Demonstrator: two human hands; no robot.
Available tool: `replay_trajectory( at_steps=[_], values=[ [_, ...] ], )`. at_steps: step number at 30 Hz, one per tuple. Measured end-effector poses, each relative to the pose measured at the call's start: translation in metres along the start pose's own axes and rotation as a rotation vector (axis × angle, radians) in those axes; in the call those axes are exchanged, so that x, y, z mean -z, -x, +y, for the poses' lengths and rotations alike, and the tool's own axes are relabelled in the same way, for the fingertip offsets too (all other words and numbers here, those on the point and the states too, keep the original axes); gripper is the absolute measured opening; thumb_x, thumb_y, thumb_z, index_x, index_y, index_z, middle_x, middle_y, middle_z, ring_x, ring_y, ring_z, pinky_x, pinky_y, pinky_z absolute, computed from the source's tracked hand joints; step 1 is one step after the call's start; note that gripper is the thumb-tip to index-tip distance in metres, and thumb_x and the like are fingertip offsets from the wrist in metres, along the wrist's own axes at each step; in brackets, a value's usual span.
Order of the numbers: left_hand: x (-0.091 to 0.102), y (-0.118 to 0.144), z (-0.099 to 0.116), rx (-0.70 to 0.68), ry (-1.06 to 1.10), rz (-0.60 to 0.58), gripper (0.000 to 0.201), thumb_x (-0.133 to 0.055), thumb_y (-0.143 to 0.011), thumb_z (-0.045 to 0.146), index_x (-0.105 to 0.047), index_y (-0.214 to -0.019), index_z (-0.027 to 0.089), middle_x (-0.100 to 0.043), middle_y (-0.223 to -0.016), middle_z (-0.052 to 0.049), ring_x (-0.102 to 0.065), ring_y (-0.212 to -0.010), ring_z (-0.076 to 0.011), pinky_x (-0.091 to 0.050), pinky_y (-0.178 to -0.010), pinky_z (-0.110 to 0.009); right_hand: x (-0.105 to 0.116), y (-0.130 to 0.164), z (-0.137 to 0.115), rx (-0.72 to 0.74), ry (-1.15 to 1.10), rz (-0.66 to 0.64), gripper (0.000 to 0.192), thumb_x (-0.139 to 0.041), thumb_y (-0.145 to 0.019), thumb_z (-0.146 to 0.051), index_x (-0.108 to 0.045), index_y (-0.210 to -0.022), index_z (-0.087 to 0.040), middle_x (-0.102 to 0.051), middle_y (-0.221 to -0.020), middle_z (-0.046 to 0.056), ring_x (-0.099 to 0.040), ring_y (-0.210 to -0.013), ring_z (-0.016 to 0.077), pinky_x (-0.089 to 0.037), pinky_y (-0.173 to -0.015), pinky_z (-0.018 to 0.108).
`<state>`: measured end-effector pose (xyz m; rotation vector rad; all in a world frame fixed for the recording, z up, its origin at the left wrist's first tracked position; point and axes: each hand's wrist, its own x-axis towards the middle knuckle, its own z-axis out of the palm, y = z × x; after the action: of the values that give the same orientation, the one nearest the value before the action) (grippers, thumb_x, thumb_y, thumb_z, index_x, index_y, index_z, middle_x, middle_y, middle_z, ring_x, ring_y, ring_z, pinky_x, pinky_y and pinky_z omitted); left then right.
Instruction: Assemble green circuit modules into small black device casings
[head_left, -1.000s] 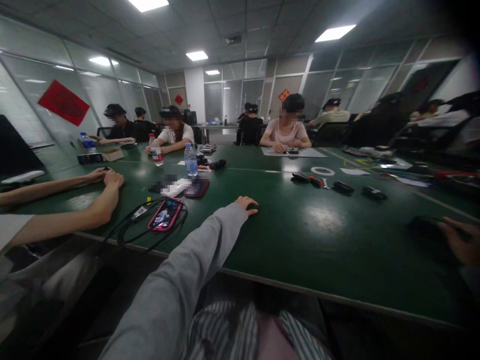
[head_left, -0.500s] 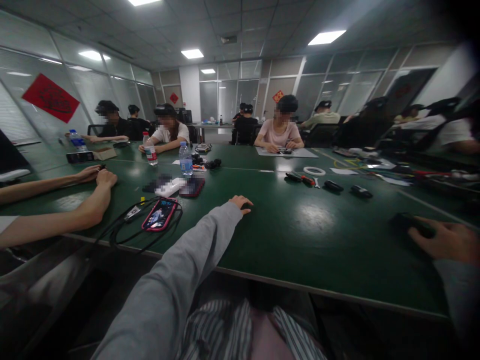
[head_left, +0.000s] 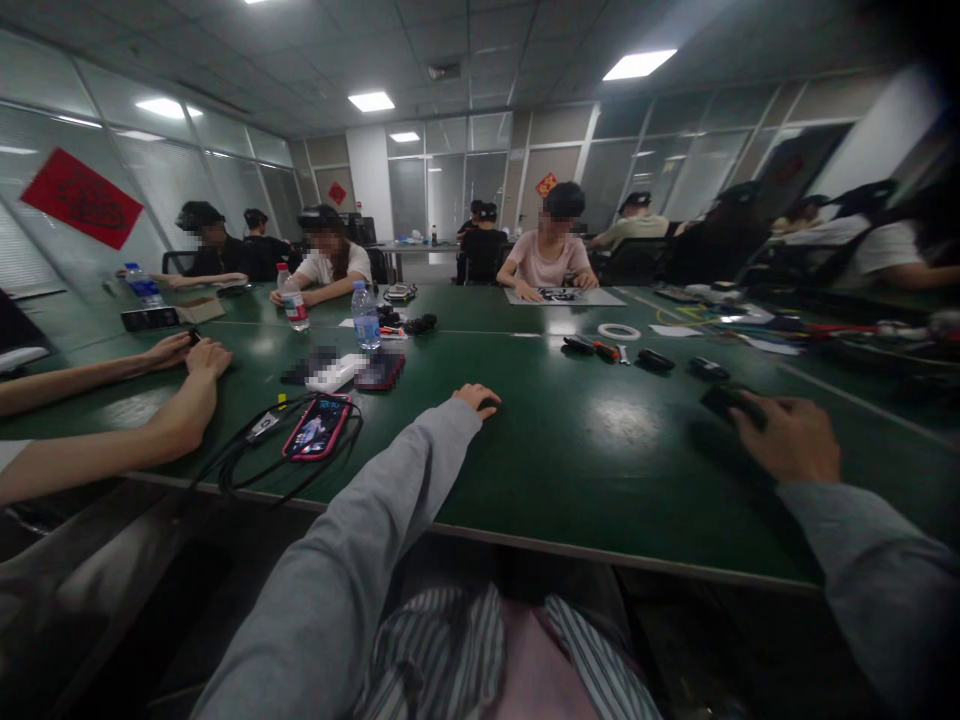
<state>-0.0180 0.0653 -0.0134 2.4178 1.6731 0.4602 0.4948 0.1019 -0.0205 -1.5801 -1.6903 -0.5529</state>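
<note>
My left hand rests on the green table, its fingers curled over. A small dark patch shows between thumb and forefinger; whether it is an object or shadow is unclear. On the right, my right hand grips a black rounded object, held just above the tabletop by the look of its shadow. Its kind is blurred and dim. Two similar black rounded objects, one and another, lie beyond it. Left of those are black-and-orange hand tools and a white ring.
A phone in a pink case lies among black cables on the left. Behind it stands a water bottle. A neighbour's hands are at far left. Across the table, a person works over a white sheet. Wires clutter the right.
My right hand has moved left and slightly away from me with the black object. My left hand stays at about the same place on the table. The view has shifted slightly.
</note>
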Motion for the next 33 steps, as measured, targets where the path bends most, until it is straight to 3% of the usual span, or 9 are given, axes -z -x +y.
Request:
replay_trajectory(
  at_steps=[6, 11, 14, 17, 20, 23, 26, 30, 33],
  values=[
    [0.001, 0.001, 0.001, -0.007, -0.013, -0.002, 0.032, -0.051, -0.087, 0.035, -0.06, -0.117, 0.03, -0.054, -0.124, -0.006, -0.047, -0.116, -0.0263, -0.04, -0.096, -0.048, -0.009, 0.006, -0.1, 0.215, -0.107, -0.148, 0.047, -0.052, -0.086, -0.04, -0.057, -0.127, -0.018, -0.051, -0.111, 0.021, -0.048, -0.104, 0.0299, -0.043, -0.08, 0.043],
    [-0.004, -0.003, 0.0, -0.007, 0.161, 0.063, 0.032, -0.055, -0.086, 0.033, -0.061, -0.115, 0.023, -0.059, -0.118, -0.008, -0.052, -0.109, -0.0234, -0.041, -0.097, -0.044, -0.01, 0.02, -0.184, 0.235, -0.316, -0.181, 0.045, -0.049, -0.086, -0.042, -0.058, -0.125, -0.02, -0.051, -0.11, 0.014, -0.05, -0.101, 0.0264, -0.045, -0.088, 0.042],
    [-0.014, -0.013, 0.002, 0.089, 0.53, 0.18, 0.041, -0.056, -0.086, 0.037, -0.054, -0.122, 0.018, -0.062, -0.114, -0.01, -0.058, -0.101, -0.0179, -0.044, -0.094, -0.036, -0.014, 0.023, -0.233, 0.156, -0.497, -0.148, 0.044, -0.05, -0.086, -0.042, -0.059, -0.123, -0.019, -0.052, -0.109, 0.013, -0.051, -0.103, 0.0259, -0.043, -0.093, 0.043],
    [-0.025, -0.025, 0.008, 0.182, 0.906, 0.282, 0.056, -0.057, -0.084, 0.044, -0.046, -0.13, 0.013, -0.061, -0.115, -0.015, -0.062, -0.097, -0.0164, -0.045, -0.092, -0.033, -0.019, 0.024, -0.281, -0.019, -0.725, -0.106, 0.042, -0.051, -0.086, -0.043, -0.06, -0.12, -0.021, -0.054, -0.109, 0.012, -0.052, -0.103, 0.0248, -0.04, -0.097, 0.043],
    [-0.033, -0.034, 0.016, 0.195, 1.108, 0.331, 0.058, -0.06, -0.082, 0.045, -0.046, -0.128, 0.012, -0.063, -0.11, -0.015, -0.064, -0.091, -0.0164, -0.048, -0.088, -0.033, -0.02, 0.027, -0.32, -0.166, -0.953, -0.108, 0.037, -0.054, -0.083, -0.043, -0.063, -0.114, -0.023, -0.057, -0.109, 0.01, -0.052, -0.104, 0.0242, -0.037, -0.101, 0.044],
    [-0.036, -0.037, 0.021, 0.212, 1.195, 0.401, 0.047, -0.063, -0.081, 0.04, -0.053, -0.119, 0.015, -0.064, -0.106, -0.011, -0.064, -0.091, -0.016, -0.05, -0.085, -0.031, -0.022, 0.032, -0.34, -0.219, -1.121, -0.146, 0.033, -0.061, -0.079, -0.039, -0.064, -0.108, -0.024, -0.059, -0.108, 0.008, -0.052, -0.105, 0.023, -0.035, -0.104, 0.044],
    [-0.033, -0.034, 0.024, 0.258, 1.26, 0.414, 0.039, -0.062, -0.082, 0.041, -0.057, -0.111, 0.016, -0.065, -0.099, -0.009, -0.064, -0.086, -0.0148, -0.052, -0.08, -0.029, -0.026, 0.035, -0.342, -0.245, -1.214, -0.189, 0.033, -0.065, -0.076, -0.036, -0.064, -0.107, -0.024, -0.06, -0.108, 0.007, -0.053, -0.106, 0.0213, -0.036, -0.104, 0.042],
    [-0.024, -0.031, 0.025, 0.325, 1.31, 0.401, 0.044, -0.062, -0.079, 0.049, -0.06, -0.105, 0.013, -0.066, -0.091, -0.009, -0.063, -0.072, -0.0138, -0.053, -0.071, -0.03, -0.034, 0.036, -0.338, -0.345, -1.372, -0.246, 0.036, -0.068, -0.073, -0.035, -0.063, -0.106, -0.023, -0.062, -0.103, 0.004, -0.056, -0.098, 0.0181, -0.043, -0.097, 0.038],
    [-0.02, -0.033, 0.025, 0.334, 1.305, 0.497, 0.047, -0.063, -0.077, 0.051, -0.061, -0.106, 0.014, -0.066, -0.095, -0.01, -0.064, -0.08, -0.0156, -0.052, -0.075, -0.029, -0.038, 0.036, -0.339, -0.429, -1.494, -0.364, 0.039, -0.069, -0.073, -0.036, -0.06, -0.109, -0.025, -0.064, -0.095, 0.001, -0.059, -0.089, 0.0154, -0.049, -0.087, 0.033]
  ],
)
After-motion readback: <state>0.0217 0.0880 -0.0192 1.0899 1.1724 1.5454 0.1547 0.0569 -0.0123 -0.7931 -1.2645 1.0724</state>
